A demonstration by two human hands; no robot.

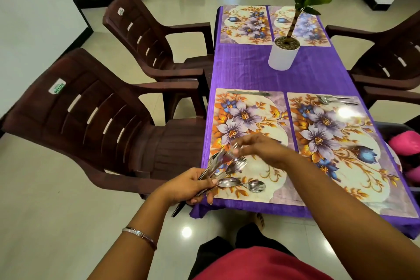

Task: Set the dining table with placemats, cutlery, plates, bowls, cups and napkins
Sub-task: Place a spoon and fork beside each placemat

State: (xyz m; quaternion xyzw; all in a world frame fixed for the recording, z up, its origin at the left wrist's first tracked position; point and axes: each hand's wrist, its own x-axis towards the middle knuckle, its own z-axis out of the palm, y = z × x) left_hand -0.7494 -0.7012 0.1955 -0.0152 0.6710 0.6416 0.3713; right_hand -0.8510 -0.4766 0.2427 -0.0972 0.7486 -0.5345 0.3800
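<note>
**At the near counter edge: cutlery held over a floral placemat**

At the far left, two brown plastic chairs are seen: a nearer chair (97,125) and a farther chair (150,38), both drawn up to the left side of the counter (245,68), which is covered in purple cloth.

At the near-left corner of the counter, a bundle of cutlery (216,166) is gripped in the left hand (191,186), fingers curled round the handles; forks and a knife blade are fanned upward from it, and dark handle ends project below the hand. A bangle (139,234) is worn on the left forearm.

Beneath the bundle lies the near-left placemat (250,125). Two spoons (241,184) are seen at its near edge, just beside the left hand. A knife (247,93) is laid along its far edge.

Above this placemat, the right hand (256,150) is held with fingertips pinching the top of a fork in the bundle.

To the right, the near-right placemat (341,143) carries cutlery pieces (336,99) at its far edge.

Farther back, two more placemats (244,24) are laid side by side, and a white potted plant (284,54) stands near the counter's middle. Another brown chair (386,57) is placed at the right.
</note>
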